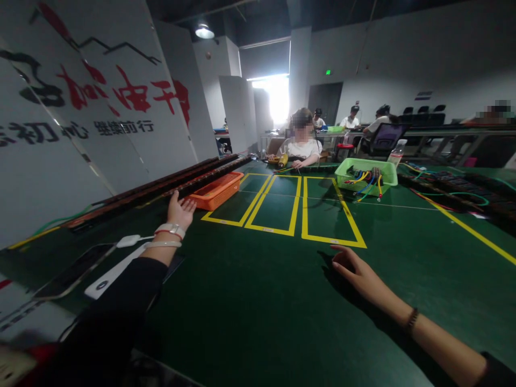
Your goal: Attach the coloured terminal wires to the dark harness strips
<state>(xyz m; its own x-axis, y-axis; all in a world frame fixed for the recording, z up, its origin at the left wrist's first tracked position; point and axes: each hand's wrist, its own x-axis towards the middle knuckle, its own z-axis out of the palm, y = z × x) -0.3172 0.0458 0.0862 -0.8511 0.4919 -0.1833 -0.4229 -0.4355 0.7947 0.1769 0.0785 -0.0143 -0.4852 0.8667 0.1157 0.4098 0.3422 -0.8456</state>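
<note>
My left hand (180, 214) reaches to the near left corner of an orange basket (217, 194), palm up with the fingers spread; I cannot tell whether it touches the rim. Nothing shows in that hand. Over the green tabletop (250, 290), my right hand (355, 271) holds nothing, its thumb and fingers apart. It is just below the right one of three yellow-taped rectangles (298, 207). A green basket (366, 174) farther back contains dark parts and several coloured cables (368, 180) with metal lugs, some hanging over its edge.
Long dark strips (161, 188) lie along the left table edge. A phone (76, 271) and a white power bank (115, 271) are near my left sleeve. A co-worker (301, 142) sits across the table. A bottle (397, 152) and wired strips (463, 191) are at right.
</note>
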